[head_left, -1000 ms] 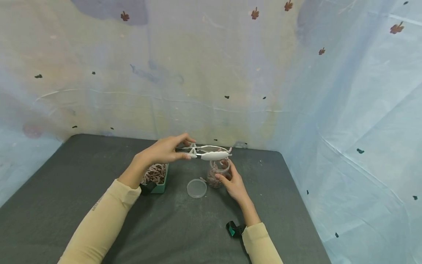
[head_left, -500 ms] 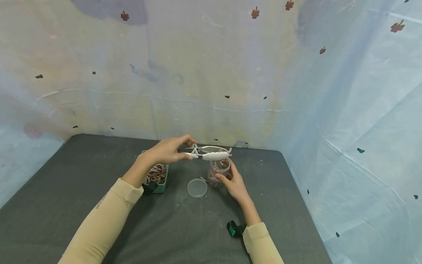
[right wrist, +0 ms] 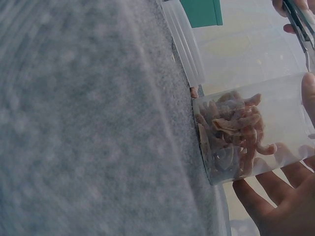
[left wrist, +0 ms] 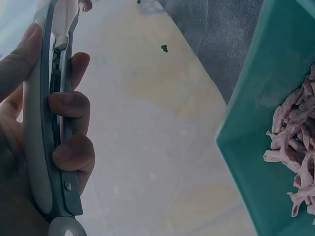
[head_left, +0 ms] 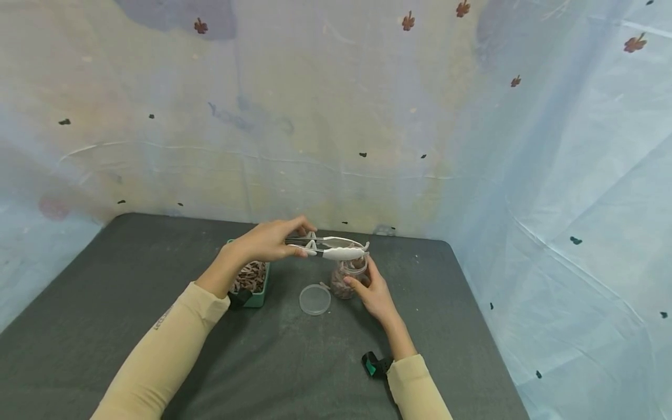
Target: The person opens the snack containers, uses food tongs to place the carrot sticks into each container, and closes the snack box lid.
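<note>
Fingers of the left hand (head_left: 265, 240) are curled right round the tongs (head_left: 338, 254), a firm-looking grip, with the white tips stretched out over the jar (head_left: 342, 281). Whether anything is pinched between those tips, I cannot tell. And the right hand (head_left: 374, 294): thumb on one side, fingers bent round the other, holding the jar upright near the far edge of the dark surface (head_left: 294, 373), right of that edge's middle. Through the clear wall there's a tangle of pinkish strips (right wrist: 241, 130) heaped at the bottom.

Here's the danger: tips that close to the mouth could snag its edge, and a careless sideways pull might tip the jar if the right hand slackens. Let the tongs swing toward the surface's left edge and anything they carry could drop short, onto the lid (head_left: 315, 300) lying just beside the jar. One stray strip (right wrist: 194, 92) lies at the jar's foot already. Watch that left forearm too! It passes over the green box (head_left: 257, 300), and a low wrist could knock it toward the near edge.
</note>
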{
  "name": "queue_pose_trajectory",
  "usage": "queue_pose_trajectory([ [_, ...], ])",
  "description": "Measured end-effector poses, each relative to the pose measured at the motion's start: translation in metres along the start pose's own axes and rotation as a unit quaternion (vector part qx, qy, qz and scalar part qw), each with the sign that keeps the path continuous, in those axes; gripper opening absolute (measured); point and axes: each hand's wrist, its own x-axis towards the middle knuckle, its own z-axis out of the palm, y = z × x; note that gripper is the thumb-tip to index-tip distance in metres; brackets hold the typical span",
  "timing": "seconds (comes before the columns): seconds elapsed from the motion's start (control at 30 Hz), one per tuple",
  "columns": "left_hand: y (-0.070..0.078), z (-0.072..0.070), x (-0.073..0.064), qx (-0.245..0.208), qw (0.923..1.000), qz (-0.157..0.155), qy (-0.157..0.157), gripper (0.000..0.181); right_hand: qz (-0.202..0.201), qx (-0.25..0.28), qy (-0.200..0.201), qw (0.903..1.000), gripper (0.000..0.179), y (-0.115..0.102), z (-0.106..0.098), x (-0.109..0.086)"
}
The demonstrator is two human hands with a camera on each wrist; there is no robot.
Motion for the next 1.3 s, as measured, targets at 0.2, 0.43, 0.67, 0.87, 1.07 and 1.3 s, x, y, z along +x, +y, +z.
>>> queue_pose_trajectory([
  [0.2,0.0003,-0.0009,-0.0011,0.000,0.9999,0.009,-0.013,0.054,0.001,-0.003,-0.002,1.0000,0.082,-0.0004,-0.0001,-0.0003],
  [0.43,0.0028,-0.0012,-0.0015,0.002,0.9998,0.003,-0.018,0.055,-0.003,-0.002,-0.002,1.0000,0.081,-0.0042,-0.0003,-0.0010],
  [0.67,0.0028,0.0005,-0.0008,0.007,0.9999,0.001,-0.014,0.055,-0.007,-0.006,0.001,1.0000,0.081,0.0023,-0.0007,-0.0008],
  [0.87,0.0028,0.0010,-0.0007,0.004,0.9999,0.002,-0.011,0.056,-0.004,-0.015,0.003,0.9999,0.083,0.0026,-0.0010,-0.0008],
  [1.07,0.0034,0.0016,0.0001,0.004,0.9999,0.000,-0.010,0.056,0.003,-0.016,0.004,0.9999,0.084,0.0036,-0.0010,0.0001],
  [1.3,0.0041,0.0025,0.0009,0.003,0.9999,-0.005,-0.010,0.055,0.001,-0.006,0.004,1.0000,0.084,0.0041,-0.0009,0.0000],
])
